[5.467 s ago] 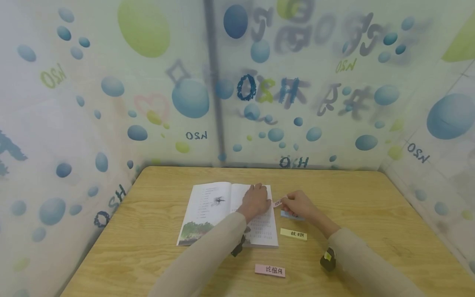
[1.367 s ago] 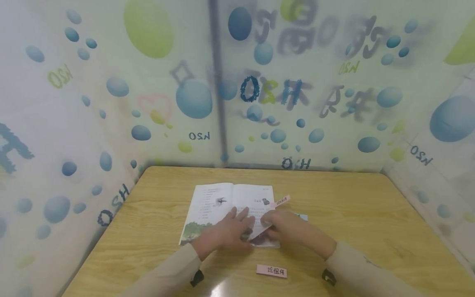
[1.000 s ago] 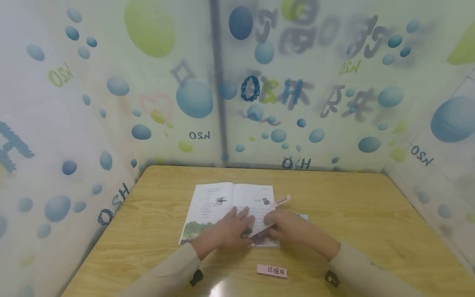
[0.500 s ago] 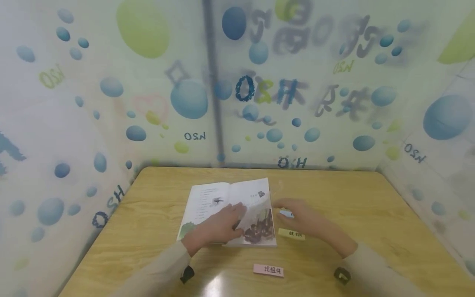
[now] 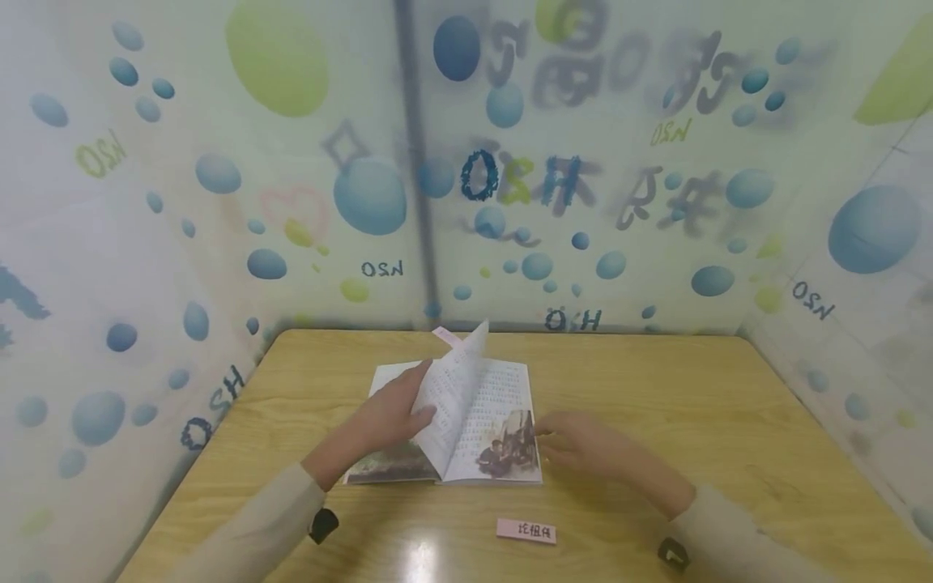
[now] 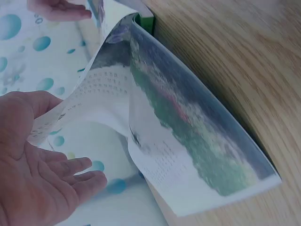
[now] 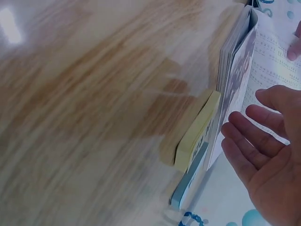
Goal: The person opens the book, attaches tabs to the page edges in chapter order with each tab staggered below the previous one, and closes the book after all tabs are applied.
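An open book lies on the table, one page standing raised and curved near its middle. My left hand holds that page by its outer edge, which runs between thumb and fingers; the other fingers are loosely extended. A pink sticky note with writing sticks out from the page's top edge. My right hand is beside the book's right edge, fingers relaxed and holding nothing. Close to it in the right wrist view are a yellow sticky note pad and a blue one, both hidden under the hand in the head view.
A pink sticky note pad with handwritten characters lies on the wooden table in front of the book. Walls printed with bubbles enclose the table at the back and sides.
The pink note was put on the page's right edge and released by the right hand. The page has since lifted and swung left, uncovering printed text and a picture. The left hand moved left with it.
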`<state>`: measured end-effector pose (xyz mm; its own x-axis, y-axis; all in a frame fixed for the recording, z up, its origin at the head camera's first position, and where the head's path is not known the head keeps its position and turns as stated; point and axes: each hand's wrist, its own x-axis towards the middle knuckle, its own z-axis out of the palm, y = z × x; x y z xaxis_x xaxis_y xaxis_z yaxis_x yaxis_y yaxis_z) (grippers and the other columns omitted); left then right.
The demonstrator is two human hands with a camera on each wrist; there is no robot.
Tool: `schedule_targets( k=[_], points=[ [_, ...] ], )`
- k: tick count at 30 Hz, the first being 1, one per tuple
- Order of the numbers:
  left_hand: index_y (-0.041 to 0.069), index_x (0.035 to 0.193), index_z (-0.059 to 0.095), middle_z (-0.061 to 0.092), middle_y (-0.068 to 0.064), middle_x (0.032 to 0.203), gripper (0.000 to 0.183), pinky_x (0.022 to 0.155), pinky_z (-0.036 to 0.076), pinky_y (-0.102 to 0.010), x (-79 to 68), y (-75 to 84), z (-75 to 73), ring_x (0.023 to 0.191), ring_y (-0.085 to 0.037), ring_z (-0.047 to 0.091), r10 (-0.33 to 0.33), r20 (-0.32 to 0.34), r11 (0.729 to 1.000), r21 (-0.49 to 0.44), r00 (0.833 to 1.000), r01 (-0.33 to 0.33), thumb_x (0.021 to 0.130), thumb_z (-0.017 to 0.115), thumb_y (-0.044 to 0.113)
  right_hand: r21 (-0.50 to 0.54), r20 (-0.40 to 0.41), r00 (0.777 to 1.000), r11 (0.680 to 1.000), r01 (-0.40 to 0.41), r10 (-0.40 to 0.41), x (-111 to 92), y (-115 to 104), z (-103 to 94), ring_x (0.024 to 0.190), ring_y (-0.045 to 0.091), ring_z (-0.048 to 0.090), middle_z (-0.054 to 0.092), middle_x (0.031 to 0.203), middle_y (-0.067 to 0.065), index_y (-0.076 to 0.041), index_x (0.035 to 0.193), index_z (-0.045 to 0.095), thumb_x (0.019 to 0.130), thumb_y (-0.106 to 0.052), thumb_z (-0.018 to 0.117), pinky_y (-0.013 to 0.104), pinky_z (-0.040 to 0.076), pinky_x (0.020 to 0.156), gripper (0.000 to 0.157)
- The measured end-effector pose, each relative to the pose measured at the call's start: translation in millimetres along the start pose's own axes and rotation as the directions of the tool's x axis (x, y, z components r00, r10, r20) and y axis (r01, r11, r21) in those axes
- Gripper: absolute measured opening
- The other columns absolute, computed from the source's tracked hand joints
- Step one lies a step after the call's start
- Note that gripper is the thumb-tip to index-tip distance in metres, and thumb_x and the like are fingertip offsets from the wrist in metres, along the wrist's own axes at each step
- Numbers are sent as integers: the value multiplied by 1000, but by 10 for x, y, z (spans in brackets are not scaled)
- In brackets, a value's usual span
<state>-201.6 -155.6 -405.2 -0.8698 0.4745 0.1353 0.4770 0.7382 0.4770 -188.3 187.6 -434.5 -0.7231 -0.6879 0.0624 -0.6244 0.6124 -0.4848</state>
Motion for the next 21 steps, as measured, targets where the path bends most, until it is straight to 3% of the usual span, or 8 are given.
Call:
schedule_targets(
  k=[3, 10, 13, 16, 19, 21],
  points=[
    [-14, 153, 25, 42, -34, 147, 70, 109, 39, -55, -67, -56, -56, 134, -45, 45, -18, -21, 1000, 16, 1000, 18, 99, 62, 13, -9, 25, 999, 1000, 30, -29, 32, -20, 33, 111, 23, 64, 69, 120, 7, -4, 122, 69, 99, -11, 65, 44, 52, 96, 24],
    [-19, 148, 26, 43, -41, 141, 71, 105, 41, -57, -217, -125, -118, 128, -49, 49, -37, -58, 998, 48, 998, 40, 95, 64, 8, 1, 59, 997, 998, 58, -58, 84, -30, 105, 107, 11, 61, 67, 114, -7, -13, 120, 69, 98, -13, 67, 37, 52, 95, 22],
    [-23, 145, 27, 42, -45, 139, 73, 106, 40, -57, -278, -148, -89, 129, -51, 47, -53, -80, 993, 98, 995, 60, 92, 67, 7, -11, 55, 996, 998, 70, -69, 92, -39, 130, 109, 10, 60, 65, 116, -9, -15, 120, 69, 97, -15, 69, 36, 51, 97, 23],
    [-24, 144, 27, 38, -49, 139, 75, 107, 38, -59, -339, -166, -28, 130, -55, 44, -117, -84, 979, 156, 990, 129, 92, 69, 10, -24, 49, 996, 996, 80, -79, 103, -54, 152, 112, 10, 59, 64, 120, -8, -15, 120, 69, 96, -17, 70, 35, 50, 98, 24],
    [-22, 146, 27, 32, -50, 142, 77, 107, 36, -61, -378, -167, 50, 132, -58, 38, -179, -64, 960, 209, 982, 188, 93, 68, 14, -28, 55, 995, 996, 85, -83, 127, -74, 167, 115, 10, 58, 62, 125, -7, -16, 121, 69, 96, -17, 71, 33, 49, 99, 26],
    [-21, 147, 27, 28, -48, 147, 76, 111, 31, -62, -391, -162, 107, 137, -58, 32, -182, -40, 954, 237, 983, 186, 95, 67, 16, -29, 64, 995, 996, 83, -81, 143, -90, 175, 120, 13, 56, 61, 130, -5, -16, 122, 69, 95, -18, 72, 34, 47, 102, 27]
  ],
)
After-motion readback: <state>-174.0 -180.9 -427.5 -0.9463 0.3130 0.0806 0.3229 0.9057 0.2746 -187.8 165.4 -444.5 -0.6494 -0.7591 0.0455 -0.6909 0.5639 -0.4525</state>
